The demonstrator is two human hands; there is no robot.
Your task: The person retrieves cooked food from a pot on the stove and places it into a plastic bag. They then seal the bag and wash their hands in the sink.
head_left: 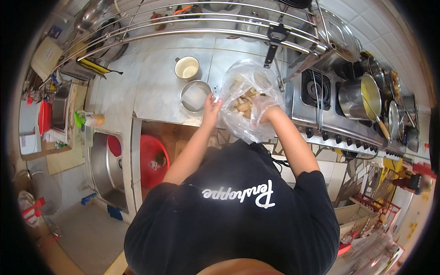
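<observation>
A clear plastic bag rests on the tiled counter with its mouth spread, and pale, brownish cut pieces of food lie inside it. At the bag's left edge, my left hand has its fingertips pinched together, with a bit of whitish material between them. My right hand reaches into the bag from the right; plastic covers its fingers, so their grip is hidden. Just left of my left hand sits a round metal bowl with something white in it. Behind that bowl stands a cream-coloured mug.
A metal rack spans the counter's back. To the right is a gas stove bearing a large pot with a ladle or spoon in it. A steel sink lies at left, beside a red basin below the counter.
</observation>
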